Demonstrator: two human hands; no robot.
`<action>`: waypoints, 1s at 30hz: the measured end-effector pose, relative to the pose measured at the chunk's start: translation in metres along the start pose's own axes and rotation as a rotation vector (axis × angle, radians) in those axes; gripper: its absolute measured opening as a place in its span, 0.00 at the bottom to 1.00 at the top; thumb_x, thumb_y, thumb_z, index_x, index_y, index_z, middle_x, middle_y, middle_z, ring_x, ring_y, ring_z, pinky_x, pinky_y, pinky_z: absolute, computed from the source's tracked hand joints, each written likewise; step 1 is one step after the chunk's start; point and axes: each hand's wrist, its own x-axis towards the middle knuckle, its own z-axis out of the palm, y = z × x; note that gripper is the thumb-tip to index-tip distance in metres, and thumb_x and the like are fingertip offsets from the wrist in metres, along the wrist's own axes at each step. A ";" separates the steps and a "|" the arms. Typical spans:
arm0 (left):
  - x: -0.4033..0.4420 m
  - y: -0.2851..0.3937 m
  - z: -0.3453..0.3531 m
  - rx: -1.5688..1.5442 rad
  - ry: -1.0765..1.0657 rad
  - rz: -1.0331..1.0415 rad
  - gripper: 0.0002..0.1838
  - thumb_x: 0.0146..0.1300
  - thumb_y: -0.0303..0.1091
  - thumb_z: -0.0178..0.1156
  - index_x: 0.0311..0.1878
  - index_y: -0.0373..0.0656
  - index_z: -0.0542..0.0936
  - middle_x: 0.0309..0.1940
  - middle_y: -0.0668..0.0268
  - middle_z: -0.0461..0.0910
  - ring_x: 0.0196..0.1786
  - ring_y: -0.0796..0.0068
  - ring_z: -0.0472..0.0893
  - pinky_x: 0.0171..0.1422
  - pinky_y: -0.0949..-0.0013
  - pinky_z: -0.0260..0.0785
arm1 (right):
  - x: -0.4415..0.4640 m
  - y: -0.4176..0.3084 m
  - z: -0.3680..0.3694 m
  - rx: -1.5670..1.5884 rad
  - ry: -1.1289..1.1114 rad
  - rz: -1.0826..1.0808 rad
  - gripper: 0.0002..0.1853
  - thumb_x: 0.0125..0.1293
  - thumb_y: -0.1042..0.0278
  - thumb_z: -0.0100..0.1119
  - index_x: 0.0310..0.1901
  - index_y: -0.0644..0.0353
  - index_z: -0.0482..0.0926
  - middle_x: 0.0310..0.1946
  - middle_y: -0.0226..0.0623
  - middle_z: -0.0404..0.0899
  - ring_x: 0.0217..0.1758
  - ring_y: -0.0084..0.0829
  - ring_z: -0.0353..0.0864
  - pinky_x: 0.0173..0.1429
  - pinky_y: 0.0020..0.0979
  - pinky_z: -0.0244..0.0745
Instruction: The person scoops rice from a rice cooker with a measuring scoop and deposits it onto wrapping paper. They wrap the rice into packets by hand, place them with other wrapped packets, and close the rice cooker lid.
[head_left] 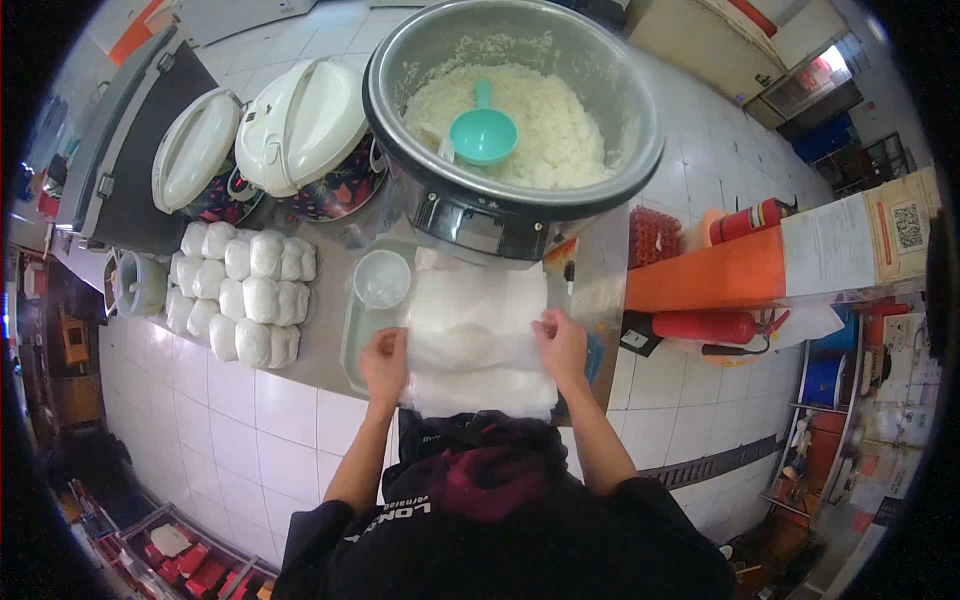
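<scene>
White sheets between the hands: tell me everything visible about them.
The white sheets look thin and slightly translucent, paper or plastic film, I can't tell which. They lie over a pale tray, with crosswise creases, the far end beside the rice cooker, the near end by the black shirt. The left hand holds the left edge, the right hand the right edge. How many there are is unclear.
</scene>
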 end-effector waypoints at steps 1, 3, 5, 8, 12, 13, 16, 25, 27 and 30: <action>-0.004 0.003 0.002 -0.020 0.180 0.150 0.11 0.65 0.34 0.68 0.44 0.35 0.85 0.30 0.60 0.84 0.32 0.73 0.81 0.40 0.68 0.72 | 0.004 -0.003 -0.001 -0.038 0.093 -0.050 0.14 0.62 0.64 0.68 0.48 0.59 0.82 0.41 0.46 0.85 0.46 0.46 0.83 0.51 0.41 0.77; -0.020 0.018 -0.002 0.062 0.357 0.451 0.08 0.62 0.28 0.69 0.41 0.38 0.80 0.33 0.59 0.82 0.37 0.64 0.81 0.45 0.66 0.72 | 0.028 -0.009 0.006 -0.057 0.184 -0.274 0.17 0.61 0.64 0.69 0.50 0.60 0.82 0.43 0.47 0.84 0.49 0.48 0.82 0.54 0.42 0.76; -0.033 0.008 0.001 0.177 0.231 0.756 0.09 0.57 0.25 0.71 0.38 0.40 0.80 0.32 0.59 0.81 0.37 0.59 0.80 0.44 0.62 0.72 | 0.047 -0.009 0.016 -0.104 0.226 -0.571 0.20 0.59 0.63 0.70 0.51 0.60 0.81 0.48 0.48 0.82 0.54 0.50 0.79 0.59 0.46 0.73; -0.055 0.019 0.008 0.295 -0.139 0.980 0.11 0.52 0.25 0.74 0.37 0.41 0.81 0.36 0.59 0.82 0.40 0.54 0.81 0.44 0.57 0.74 | 0.056 -0.016 0.038 -0.147 0.100 -0.602 0.19 0.56 0.64 0.68 0.50 0.58 0.81 0.45 0.48 0.82 0.51 0.52 0.79 0.58 0.52 0.70; -0.050 0.021 0.013 0.324 -0.307 1.012 0.13 0.55 0.24 0.72 0.45 0.39 0.83 0.44 0.56 0.84 0.49 0.53 0.84 0.54 0.57 0.78 | 0.058 -0.027 0.050 -0.367 -0.080 -0.645 0.03 0.58 0.67 0.60 0.34 0.50 0.81 0.38 0.37 0.82 0.48 0.45 0.80 0.57 0.57 0.64; -0.047 0.026 0.013 0.306 -0.347 1.063 0.13 0.55 0.24 0.72 0.45 0.39 0.83 0.44 0.56 0.84 0.49 0.53 0.84 0.54 0.57 0.78 | 0.052 -0.038 0.040 -0.377 -0.111 -0.660 0.05 0.58 0.68 0.60 0.34 0.54 0.83 0.39 0.40 0.83 0.52 0.46 0.79 0.57 0.57 0.65; -0.047 0.035 0.004 0.333 -0.368 1.172 0.13 0.56 0.22 0.70 0.46 0.39 0.85 0.47 0.55 0.85 0.52 0.52 0.84 0.57 0.56 0.78 | 0.043 -0.037 0.069 -0.451 -0.019 -0.665 0.06 0.58 0.70 0.59 0.34 0.58 0.85 0.39 0.41 0.84 0.54 0.47 0.78 0.56 0.57 0.67; -0.038 0.008 0.023 0.416 -0.326 1.340 0.14 0.57 0.23 0.70 0.48 0.36 0.84 0.51 0.51 0.84 0.58 0.48 0.83 0.61 0.53 0.78 | 0.069 -0.050 0.122 -0.469 -0.022 -0.619 0.12 0.54 0.63 0.61 0.37 0.59 0.81 0.37 0.42 0.82 0.50 0.44 0.79 0.59 0.48 0.69; -0.038 0.007 0.022 0.500 -0.342 1.348 0.15 0.58 0.23 0.70 0.49 0.33 0.83 0.53 0.48 0.83 0.60 0.46 0.82 0.61 0.52 0.78 | 0.031 -0.060 0.076 -0.553 0.020 -0.815 0.11 0.51 0.60 0.63 0.31 0.58 0.82 0.33 0.40 0.81 0.46 0.43 0.77 0.57 0.44 0.72; -0.040 0.015 0.024 0.480 -0.304 1.282 0.16 0.58 0.26 0.71 0.49 0.34 0.83 0.53 0.53 0.84 0.61 0.51 0.82 0.61 0.58 0.79 | -0.008 -0.073 0.031 -0.452 -0.173 -1.011 0.11 0.57 0.62 0.61 0.31 0.62 0.81 0.34 0.41 0.81 0.45 0.43 0.78 0.57 0.42 0.74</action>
